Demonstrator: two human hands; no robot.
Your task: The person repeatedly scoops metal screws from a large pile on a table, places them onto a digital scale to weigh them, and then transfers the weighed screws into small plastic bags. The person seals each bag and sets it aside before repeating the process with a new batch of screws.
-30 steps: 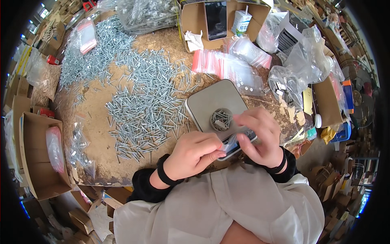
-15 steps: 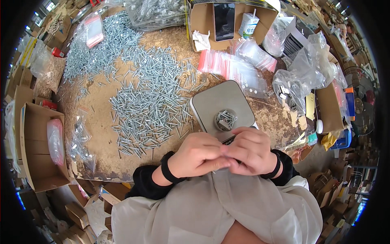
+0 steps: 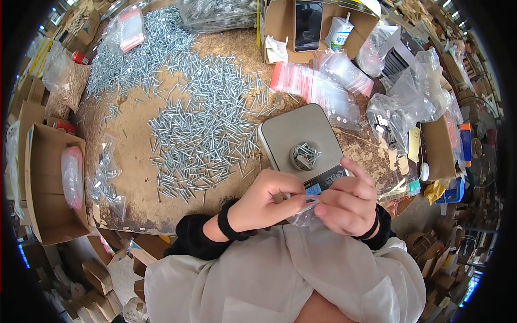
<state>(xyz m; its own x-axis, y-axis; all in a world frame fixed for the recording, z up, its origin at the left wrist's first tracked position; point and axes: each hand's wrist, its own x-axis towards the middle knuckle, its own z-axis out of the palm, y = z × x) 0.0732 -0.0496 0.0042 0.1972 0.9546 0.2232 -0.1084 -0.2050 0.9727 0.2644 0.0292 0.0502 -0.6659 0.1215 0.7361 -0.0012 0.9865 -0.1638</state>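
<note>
Two bare hands are meeting at the near edge of a square, silver-topped electronic scale (image 3: 299,126), sharing a small, clear plastic bag (image 3: 305,217). The left hand (image 3: 265,202) is pinching the bag's upper edge, fingers pressed against the thumb; the right hand (image 3: 350,203) is gripping its right end between thumb and curled fingers, the index finger sticking up free. Held from both ends, the bag is probably being kept taut near its mouth; its contents are not showing clearly. On the scale's plate, a round, translucent cup (image 3: 292,156) is holding silver metal screws, likely standing there so its load is registering. Left of the scale, loose silver screws (image 3: 199,129) are covering the worn brown surface (image 3: 132,161), seemingly spread within easy reach. Beyond the scale, red-edged clear bags (image 3: 301,81) are lying fanned, perhaps for similar reasons; farther back, a white, blue and green drink carton (image 3: 339,33) is standing in a brown cardboard box (image 3: 277,29). Printed lettering is showing on the carton; the scale's lit blue display (image 3: 313,189) is proving too small to read.
</note>
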